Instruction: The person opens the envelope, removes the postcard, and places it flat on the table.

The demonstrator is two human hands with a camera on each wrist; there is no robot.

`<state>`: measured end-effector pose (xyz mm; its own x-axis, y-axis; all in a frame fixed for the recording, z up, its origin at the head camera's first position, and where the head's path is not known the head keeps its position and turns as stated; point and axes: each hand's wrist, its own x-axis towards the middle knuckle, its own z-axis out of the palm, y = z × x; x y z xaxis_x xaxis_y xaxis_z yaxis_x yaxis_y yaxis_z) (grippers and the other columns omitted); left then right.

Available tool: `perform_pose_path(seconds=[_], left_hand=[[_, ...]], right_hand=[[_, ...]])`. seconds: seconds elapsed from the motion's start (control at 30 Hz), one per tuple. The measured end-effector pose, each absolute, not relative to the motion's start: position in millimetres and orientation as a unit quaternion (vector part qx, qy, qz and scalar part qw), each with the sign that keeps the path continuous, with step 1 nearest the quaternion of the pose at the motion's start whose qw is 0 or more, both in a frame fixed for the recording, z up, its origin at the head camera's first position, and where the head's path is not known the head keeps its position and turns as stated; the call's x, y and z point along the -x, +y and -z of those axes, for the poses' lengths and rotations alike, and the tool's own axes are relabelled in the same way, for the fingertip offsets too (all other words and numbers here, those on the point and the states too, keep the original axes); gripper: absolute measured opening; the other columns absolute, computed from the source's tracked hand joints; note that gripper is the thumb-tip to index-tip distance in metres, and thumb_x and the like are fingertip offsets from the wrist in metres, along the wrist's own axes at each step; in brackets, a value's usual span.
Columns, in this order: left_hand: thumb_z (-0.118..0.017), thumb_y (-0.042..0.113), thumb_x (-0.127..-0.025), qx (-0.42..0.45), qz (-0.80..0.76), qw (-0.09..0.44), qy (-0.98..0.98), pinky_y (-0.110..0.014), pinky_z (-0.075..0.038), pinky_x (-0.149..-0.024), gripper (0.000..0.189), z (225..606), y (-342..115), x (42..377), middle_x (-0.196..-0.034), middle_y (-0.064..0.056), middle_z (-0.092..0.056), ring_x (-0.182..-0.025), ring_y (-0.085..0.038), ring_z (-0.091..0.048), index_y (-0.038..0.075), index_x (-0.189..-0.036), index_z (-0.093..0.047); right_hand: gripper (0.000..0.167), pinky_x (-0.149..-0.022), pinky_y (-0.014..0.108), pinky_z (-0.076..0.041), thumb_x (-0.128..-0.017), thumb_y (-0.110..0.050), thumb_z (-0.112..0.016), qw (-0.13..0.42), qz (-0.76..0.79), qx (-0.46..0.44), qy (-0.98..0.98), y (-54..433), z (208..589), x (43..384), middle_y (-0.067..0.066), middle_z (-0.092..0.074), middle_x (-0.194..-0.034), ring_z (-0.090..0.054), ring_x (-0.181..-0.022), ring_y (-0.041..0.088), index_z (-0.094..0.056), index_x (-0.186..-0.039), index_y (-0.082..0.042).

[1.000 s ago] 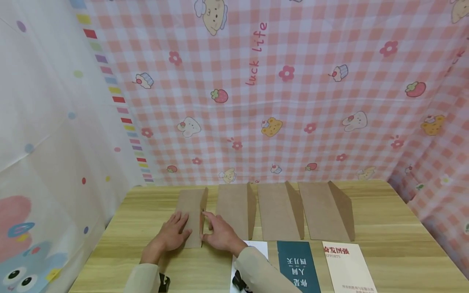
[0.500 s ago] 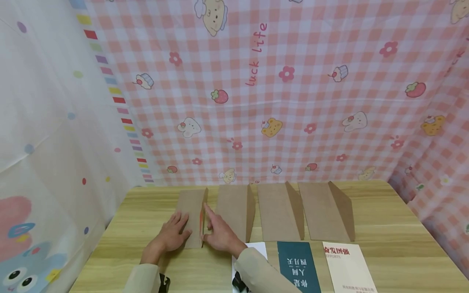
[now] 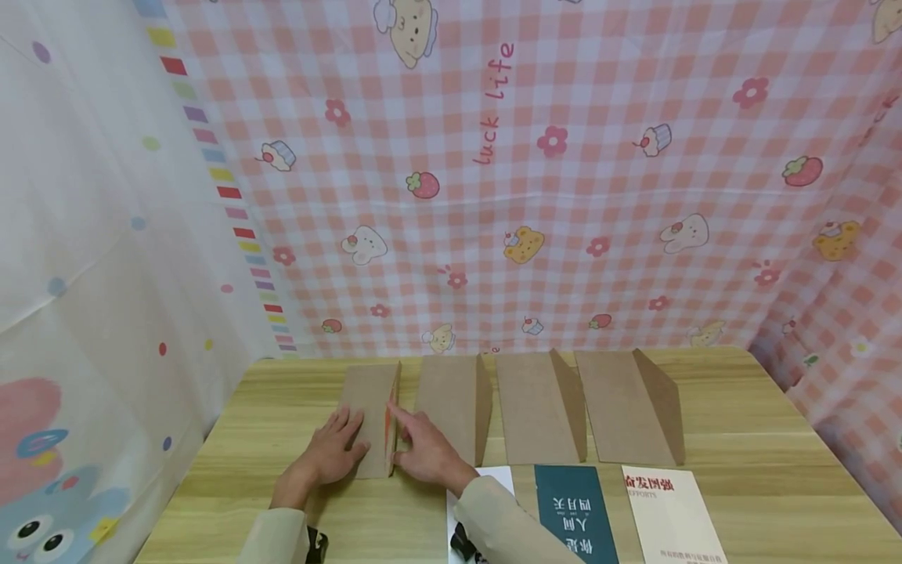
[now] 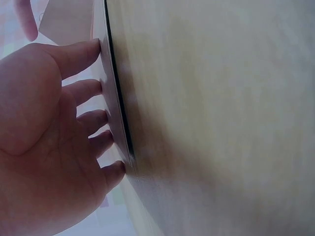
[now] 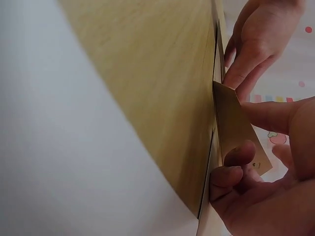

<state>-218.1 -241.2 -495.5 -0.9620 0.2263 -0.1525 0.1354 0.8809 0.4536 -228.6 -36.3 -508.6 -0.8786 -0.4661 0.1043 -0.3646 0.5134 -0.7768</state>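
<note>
A brown paper envelope lies leftmost in a row of similar ones, its flap raised along the right side. A narrow orange edge shows at its opening; the rest of that thing is hidden. My left hand rests on the envelope with spread fingers, fingertips pressing its surface in the left wrist view. Beside the opening, my right hand touches the flap, its index finger extended and its thumb farther down the same side. In the right wrist view, its other fingers are bent near the flap.
To the right lie three more brown envelopes with flaps out. In front are a white card, partly under the right sleeve, a dark green card and a cream card. The wooden table meets a checked cloth behind.
The right index finger moved up along the flap, then slightly back down. The orange edge came into view and the flap shifted slightly at the opening. My left hand stays in place.
</note>
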Motion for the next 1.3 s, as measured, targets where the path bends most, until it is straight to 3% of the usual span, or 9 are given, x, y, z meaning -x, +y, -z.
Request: perform_pose_path(seconds=[0.4,0.63,0.9,1.1,1.23,1.3], left_hand=[[-0.052,0.021,-0.102,-0.092,-0.225,0.101,0.965,-0.071,-0.012,-0.112,0.058,497.3,-242.3,218.6,-0.157,-0.035,-0.019,-0.146,-0.053,-0.012,-0.005,-0.150,-0.035],[-0.053,0.022,-0.102,-0.091,-0.228,0.103,0.964,-0.071,-0.012,-0.112,0.059,496.5,-242.0,218.6,-0.157,-0.035,-0.019,-0.146,-0.053,-0.012,-0.005,-0.151,-0.034],[-0.053,0.022,-0.102,-0.092,-0.229,0.106,0.963,-0.071,-0.012,-0.112,0.059,494.7,-240.9,218.3,-0.156,-0.035,-0.020,-0.146,-0.053,-0.012,-0.005,-0.150,-0.034],[-0.053,0.022,-0.101,-0.095,-0.227,0.104,0.964,-0.072,-0.012,-0.112,0.059,495.2,-241.1,218.8,-0.156,-0.036,-0.020,-0.145,-0.053,-0.013,-0.006,-0.150,-0.034],[-0.053,0.022,-0.102,-0.093,-0.227,0.105,0.964,-0.071,-0.012,-0.112,0.059,495.8,-242.0,218.5,-0.156,-0.035,-0.020,-0.146,-0.053,-0.012,-0.005,-0.151,-0.034],[-0.053,0.022,-0.102,-0.092,-0.229,0.105,0.963,-0.071,-0.012,-0.112,0.059,495.4,-242.2,218.0,-0.156,-0.035,-0.020,-0.146,-0.053,-0.012,-0.005,-0.151,-0.034]], right_hand=[[0.064,-0.058,0.021,-0.037,-0.076,0.006,-0.069,0.085,0.447,0.249,0.855,-34.3,504.6,233.8,0.007,-0.056,-0.077,-0.044,-0.065,0.007,-0.053,-0.138,-0.003],[0.059,-0.050,0.020,-0.037,-0.087,-0.003,-0.067,0.132,0.477,0.196,0.846,-32.5,502.6,236.2,-0.004,-0.049,-0.065,-0.045,-0.056,0.006,-0.048,-0.143,0.002],[0.062,-0.044,0.022,-0.036,-0.092,-0.007,-0.060,0.197,0.584,0.117,0.779,-31.9,498.7,238.1,0.002,-0.057,-0.062,-0.043,-0.044,0.009,-0.039,-0.147,0.007],[0.057,-0.037,0.019,-0.033,-0.095,-0.011,-0.061,0.206,0.605,0.089,0.764,-31.4,495.5,239.9,0.005,-0.060,-0.063,-0.044,-0.041,0.009,-0.042,-0.145,0.007],[0.060,-0.038,0.021,-0.033,-0.097,-0.014,-0.060,0.202,0.596,0.091,0.772,-31.4,496.6,241.0,0.003,-0.052,-0.054,-0.042,-0.040,0.009,-0.037,-0.148,0.007],[0.055,-0.039,0.022,-0.032,-0.097,-0.015,-0.060,0.199,0.588,0.093,0.779,-31.8,498.0,241.8,0.001,-0.048,-0.052,-0.041,-0.040,0.010,-0.043,-0.144,0.007]])
